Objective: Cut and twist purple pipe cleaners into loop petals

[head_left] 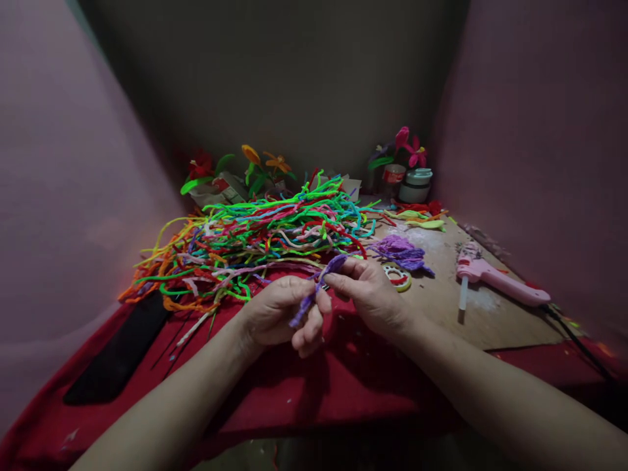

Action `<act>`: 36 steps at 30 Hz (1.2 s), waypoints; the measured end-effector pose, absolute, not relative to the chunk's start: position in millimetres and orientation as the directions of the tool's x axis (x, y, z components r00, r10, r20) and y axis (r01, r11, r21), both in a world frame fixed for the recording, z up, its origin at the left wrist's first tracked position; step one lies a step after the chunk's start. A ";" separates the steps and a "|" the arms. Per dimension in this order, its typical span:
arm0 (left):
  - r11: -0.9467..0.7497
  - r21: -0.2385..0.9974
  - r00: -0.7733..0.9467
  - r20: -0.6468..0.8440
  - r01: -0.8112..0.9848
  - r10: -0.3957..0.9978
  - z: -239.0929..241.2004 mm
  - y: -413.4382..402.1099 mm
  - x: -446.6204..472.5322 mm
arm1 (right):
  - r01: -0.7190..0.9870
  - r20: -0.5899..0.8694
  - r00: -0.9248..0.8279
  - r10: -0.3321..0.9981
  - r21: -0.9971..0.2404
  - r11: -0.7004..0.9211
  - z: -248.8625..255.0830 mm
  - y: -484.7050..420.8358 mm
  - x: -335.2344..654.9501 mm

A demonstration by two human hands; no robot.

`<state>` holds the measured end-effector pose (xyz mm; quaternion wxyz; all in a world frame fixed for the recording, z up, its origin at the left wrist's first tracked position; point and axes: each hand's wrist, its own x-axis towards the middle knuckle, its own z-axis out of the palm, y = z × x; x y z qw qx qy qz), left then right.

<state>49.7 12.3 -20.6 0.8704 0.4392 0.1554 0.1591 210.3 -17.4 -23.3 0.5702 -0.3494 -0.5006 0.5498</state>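
A short purple pipe-cleaner piece (335, 264), bent into a curve, is held between both hands above the front of the table. My left hand (289, 311) pinches it between thumb and fingers, and its lower end pokes out below the thumb. My right hand (370, 291) grips the upper part with thumb and forefinger. Just behind the right hand lies a bundle of purple and violet pipe-cleaner pieces (400, 252). A roll of tape (396, 277) sits beside that hand, partly covered by it. Behind the hands spreads a large heap of colourful pipe cleaners (279, 226).
A pink glue gun (505, 281) rests on the brown board (483, 324) at right, its cord trailing off. On the red cloth (275, 405) at left lies a black flat object (120, 353). Pipe-cleaner flowers (277, 162) and a lidded jar (416, 186) stand at the back.
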 end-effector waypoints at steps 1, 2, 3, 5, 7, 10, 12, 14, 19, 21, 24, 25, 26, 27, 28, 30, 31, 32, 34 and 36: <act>0.518 0.843 0.880 -0.130 -0.145 0.457 -19.2 10.8 51.2 | -0.260 0.190 -0.081 0.978 -0.952 0.163 -24.6 -16.2 209.7; 0.447 0.886 0.843 -0.143 -0.124 0.519 -17.9 9.3 53.0 | -0.247 0.186 -0.059 0.981 -0.955 0.167 -26.5 -14.6 209.1; 0.344 0.936 0.785 -0.158 -0.074 0.599 -16.6 7.7 55.0 | -0.241 0.179 -0.035 0.983 -0.956 0.166 -28.8 -12.9 208.7; 0.073 0.991 0.631 -0.125 0.108 0.765 -14.8 4.9 58.9 | -0.248 0.149 0.009 0.989 -0.957 0.147 -32.9 -9.8 208.1; -0.138 0.946 0.517 -0.035 0.292 0.855 -14.4 3.2 61.2 | -0.290 0.118 0.011 0.993 -0.950 0.116 -34.6 -8.0 208.2; -0.129 0.935 0.516 -0.064 0.330 0.854 -16.6 3.9 60.1 | -0.331 0.130 -0.055 0.990 -0.938 0.105 -32.4 -7.9 209.0; 0.009 0.966 0.586 -0.165 0.259 0.793 -18.5 5.5 58.2 | -0.306 0.172 -0.098 0.980 -0.942 0.135 -30.5 -8.9 209.2; 0.132 0.971 0.639 -0.231 0.199 0.734 -19.4 6.0 57.5 | -0.254 0.214 -0.072 0.974 -0.948 0.190 -29.9 -9.7 209.1; 0.322 0.945 0.670 -0.278 0.061 0.688 -17.3 1.4 62.6 | -0.297 0.134 0.053 0.990 -0.944 0.143 -32.8 -9.5 208.8; 0.376 0.926 0.691 -0.273 0.002 0.670 -16.5 1.3 63.4 | -0.360 0.101 0.046 0.994 -0.926 0.111 -33.5 -8.7 208.4; 0.419 0.903 0.704 -0.235 -0.097 0.670 -15.7 4.8 60.9 | -0.406 0.151 0.064 0.987 -0.899 0.164 -33.5 -7.3 207.1; 0.432 0.894 0.703 -0.229 -0.122 0.673 -15.5 6.3 59.8 | -0.427 0.159 0.066 0.985 -0.888 0.172 -33.4 -6.8 206.5; 0.442 0.886 0.701 -0.227 -0.140 0.676 -15.1 7.5 59.0 | -0.455 0.158 0.060 0.986 -0.875 0.168 -33.3 -6.4 206.0; 0.446 0.882 0.701 -0.224 -0.150 0.678 -14.8 8.3 58.6 | -0.490 0.150 0.051 0.987 -0.857 0.156 -33.2 -5.9 205.6; 0.445 0.882 0.702 -0.220 -0.153 0.677 -14.4 8.7 58.7 | -0.529 0.138 0.041 0.989 -0.837 0.139 -33.2 -5.5 205.3; 0.432 0.890 0.703 -0.212 -0.148 0.678 -13.6 8.0 60.1 | -0.589 0.122 0.025 0.992 -0.800 0.113 -33.3 -4.7 205.3; 0.422 0.895 0.699 -0.211 -0.142 0.683 -13.0 7.4 60.9 | -0.608 0.115 0.024 0.993 -0.787 0.106 -33.4 -4.2 205.7; 0.410 0.902 0.690 -0.210 -0.138 0.693 -12.1 6.9 61.4 | -0.623 0.108 0.026 0.994 -0.776 0.100 -33.5 -3.5 206.2; 0.374 0.919 0.657 -0.208 -0.121 0.724 -9.3 7.0 60.6 | -0.642 0.089 0.037 0.995 -0.762 0.092 -33.9 -1.6 207.8; 0.293 0.952 0.580 -0.187 -0.092 0.792 -4.2 9.1 57.4 | -0.657 0.044 0.070 0.997 -0.750 0.080 -34.9 0.5 209.7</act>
